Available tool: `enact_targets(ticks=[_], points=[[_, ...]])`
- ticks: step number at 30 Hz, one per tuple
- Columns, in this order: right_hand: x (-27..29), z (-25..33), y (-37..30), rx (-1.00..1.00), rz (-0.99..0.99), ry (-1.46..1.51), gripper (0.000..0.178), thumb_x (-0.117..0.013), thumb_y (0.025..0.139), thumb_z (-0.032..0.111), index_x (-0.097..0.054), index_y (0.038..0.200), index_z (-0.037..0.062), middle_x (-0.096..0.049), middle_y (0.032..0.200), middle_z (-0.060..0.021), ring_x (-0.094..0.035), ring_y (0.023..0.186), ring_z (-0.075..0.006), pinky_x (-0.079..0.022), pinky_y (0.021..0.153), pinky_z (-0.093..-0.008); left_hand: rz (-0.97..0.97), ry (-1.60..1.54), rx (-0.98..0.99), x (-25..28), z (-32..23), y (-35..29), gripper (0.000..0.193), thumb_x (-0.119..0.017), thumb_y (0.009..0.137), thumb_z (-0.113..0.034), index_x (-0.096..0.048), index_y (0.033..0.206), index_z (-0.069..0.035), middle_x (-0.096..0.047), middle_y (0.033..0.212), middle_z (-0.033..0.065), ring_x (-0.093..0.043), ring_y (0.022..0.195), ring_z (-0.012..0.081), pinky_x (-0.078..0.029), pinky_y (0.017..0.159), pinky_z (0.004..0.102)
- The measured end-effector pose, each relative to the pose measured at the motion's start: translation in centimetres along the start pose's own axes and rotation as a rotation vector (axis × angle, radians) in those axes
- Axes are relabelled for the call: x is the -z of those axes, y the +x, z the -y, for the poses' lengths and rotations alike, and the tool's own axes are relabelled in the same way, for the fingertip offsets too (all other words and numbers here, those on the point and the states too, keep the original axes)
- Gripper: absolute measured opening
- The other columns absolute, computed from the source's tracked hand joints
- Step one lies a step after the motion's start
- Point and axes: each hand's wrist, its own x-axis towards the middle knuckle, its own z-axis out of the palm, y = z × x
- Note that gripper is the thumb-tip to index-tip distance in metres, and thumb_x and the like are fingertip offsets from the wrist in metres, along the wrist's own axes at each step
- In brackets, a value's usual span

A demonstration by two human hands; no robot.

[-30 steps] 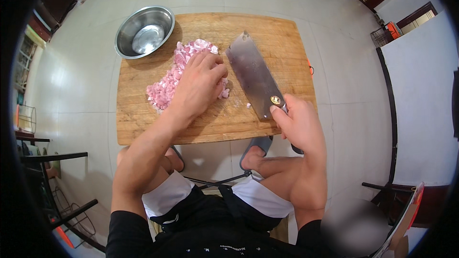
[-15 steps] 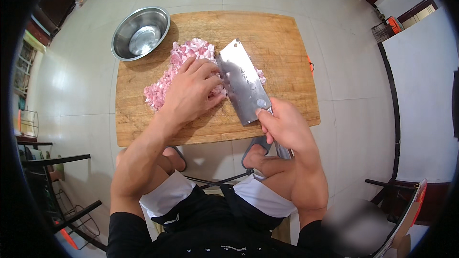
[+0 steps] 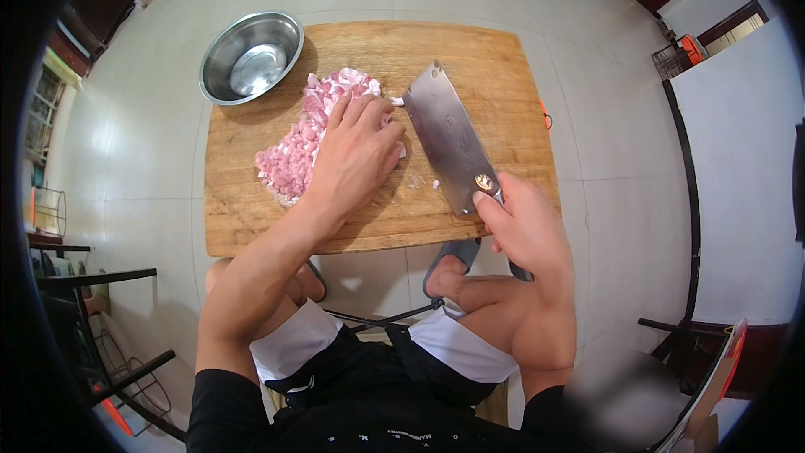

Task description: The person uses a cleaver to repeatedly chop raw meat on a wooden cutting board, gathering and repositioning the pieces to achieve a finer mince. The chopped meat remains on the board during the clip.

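A wooden cutting board lies in front of me with a heap of diced pink and white meat on its left half. My left hand rests on the right side of the heap, its fingers slightly bent and spread over the pieces; their tips partly hide the meat under them. My right hand is wrapped round the handle of a wide cleaver. The blade slants up and left, just right of the heap and apart from my left hand. A small meat scrap lies left of the blade.
A steel bowl stands at the board's far left corner. Pale floor tiles surround the board, and my slippered feet are below its near edge. Black metal bars are at the lower left.
The cleaver and my right hand have moved right, away from the heap, and the blade has turned. My left hand has shifted slightly right. Small scraps by the blade are now uncovered.
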Motion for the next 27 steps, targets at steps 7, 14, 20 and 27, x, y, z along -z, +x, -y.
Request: enact_targets(ticks=[7, 14, 20, 27], points=[[2.2, 0.3, -1.8, -0.045, 0.034, -0.018, 0.032, -0.067, 0.107, 0.024, -0.064, 0.096, -0.0059, -0.068, 0.073, -0.0159, -0.07, 0.054, -0.0267, -0.055, 0.055, -0.0426, -0.004, 0.114, -0.001, -0.8, 0.5, 1.0, 0.052, -0.078, 0.096, -0.023, -0.068, 0.144, -0.006, -0.067, 0.147, 0.0148, -0.054, 0.151, 0.035, -0.038, 0.13, 0.0581], [4.2, -0.8, -2.5, 0.006, 0.125, -0.126, 0.03, -0.07, 0.106, 0.023, -0.065, 0.095, -0.0038, -0.067, 0.07, -0.0163, -0.071, 0.054, -0.0273, -0.054, 0.053, -0.0424, 0.108, -0.017, -0.017, -0.7, 1.1, 1.5, 0.03, -0.08, 0.094, -0.017, -0.079, 0.122, -0.008, -0.076, 0.127, 0.0091, -0.058, 0.148, 0.0342, -0.035, 0.129, 0.0647], [4.7, -1.5, -2.6, 0.029, 0.225, -0.158, 0.031, -0.073, 0.105, 0.025, -0.066, 0.096, -0.0042, -0.067, 0.069, -0.0178, -0.072, 0.055, -0.0276, -0.054, 0.054, -0.043, 0.037, -0.083, -0.002, -0.3, 1.0, 1.0, 0.013, -0.08, 0.092, -0.013, -0.08, 0.105, -0.008, -0.078, 0.109, 0.0102, -0.066, 0.138, 0.0323, -0.035, 0.129, 0.065], [5.3, -3.8, -0.8, -0.02, 0.258, 0.013, 0.027, -0.071, 0.104, 0.024, -0.069, 0.097, -0.0024, -0.067, 0.069, -0.0082, -0.067, 0.053, -0.0167, -0.052, 0.053, -0.0368, 0.035, -0.093, -0.01, 0.1, 0.7, 1.1, 0.017, -0.079, 0.09, -0.013, -0.076, 0.106, -0.008, -0.079, 0.111, 0.0138, -0.066, 0.138, 0.0336, -0.034, 0.13, 0.0656]])
